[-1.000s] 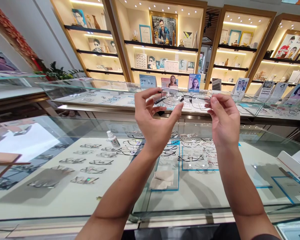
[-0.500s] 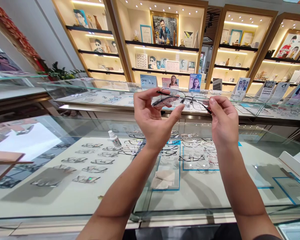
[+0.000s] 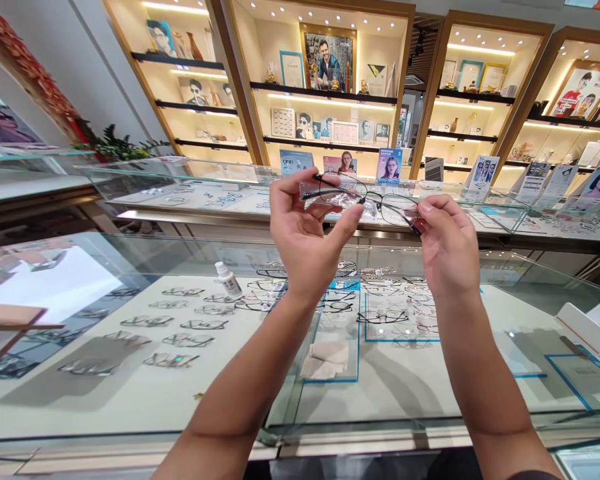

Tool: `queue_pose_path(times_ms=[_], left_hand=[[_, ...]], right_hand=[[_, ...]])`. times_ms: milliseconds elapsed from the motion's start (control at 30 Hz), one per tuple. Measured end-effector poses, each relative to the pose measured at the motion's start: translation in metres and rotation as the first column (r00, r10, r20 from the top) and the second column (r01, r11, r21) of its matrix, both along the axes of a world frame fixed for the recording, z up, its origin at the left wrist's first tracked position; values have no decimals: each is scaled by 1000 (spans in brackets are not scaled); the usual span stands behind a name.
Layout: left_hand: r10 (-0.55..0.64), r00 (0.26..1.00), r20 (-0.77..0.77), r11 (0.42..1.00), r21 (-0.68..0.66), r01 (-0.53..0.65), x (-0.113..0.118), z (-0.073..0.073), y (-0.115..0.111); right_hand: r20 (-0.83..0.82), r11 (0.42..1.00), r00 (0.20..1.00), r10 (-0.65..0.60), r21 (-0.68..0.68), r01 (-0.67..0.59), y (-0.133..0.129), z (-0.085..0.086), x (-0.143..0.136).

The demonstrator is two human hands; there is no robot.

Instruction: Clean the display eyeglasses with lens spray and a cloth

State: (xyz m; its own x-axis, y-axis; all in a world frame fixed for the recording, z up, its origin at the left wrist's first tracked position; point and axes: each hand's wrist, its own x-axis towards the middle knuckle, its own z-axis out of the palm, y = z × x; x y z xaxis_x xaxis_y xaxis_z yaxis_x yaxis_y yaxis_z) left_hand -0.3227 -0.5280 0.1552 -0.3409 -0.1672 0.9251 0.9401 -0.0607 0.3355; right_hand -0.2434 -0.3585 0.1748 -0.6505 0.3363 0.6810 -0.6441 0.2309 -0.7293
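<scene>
A pair of thin black-framed eyeglasses is held up over the glass counter, slightly tilted with its right side lower. My left hand is closed on the left part, its thumb near the nose bridge and its fingers behind the lens and temple. With thumb and fingertips, my right hand pinches the right end of the frame by the hinge. Below, on the counter, lie a folded beige cloth and a small white bottle, both apart from my hands.
Inside the glass display case several eyeglasses lie in rows. A second glass case stands behind it, with card stands on top. Lit shelves line the back wall. White boxes are at the right.
The eyeglasses have tilted a little, their right end now slightly lower. Both hands keep hold and have shifted only slightly.
</scene>
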Motion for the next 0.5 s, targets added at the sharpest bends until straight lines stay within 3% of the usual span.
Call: queue_pose_path(times_ms=[167,300,400,500], left_hand=[[-115,993,38,993,-34,116,-3,0,-3],[-226,954,195,954,-154,257,-7,-1,-6],[-321,894,312,913,-149,380,-7,2,-9],[-449,772,450,830,-109,547,-2,7,-10]], right_hand=[[-24,998,998,61,21,-60,3,4,3],[-25,965,996,91,249,-82,2,8,7],[-84,909,995,58,416,-17,-2,8,12],[-154,880,988,11,470,63,-7,7,15]])
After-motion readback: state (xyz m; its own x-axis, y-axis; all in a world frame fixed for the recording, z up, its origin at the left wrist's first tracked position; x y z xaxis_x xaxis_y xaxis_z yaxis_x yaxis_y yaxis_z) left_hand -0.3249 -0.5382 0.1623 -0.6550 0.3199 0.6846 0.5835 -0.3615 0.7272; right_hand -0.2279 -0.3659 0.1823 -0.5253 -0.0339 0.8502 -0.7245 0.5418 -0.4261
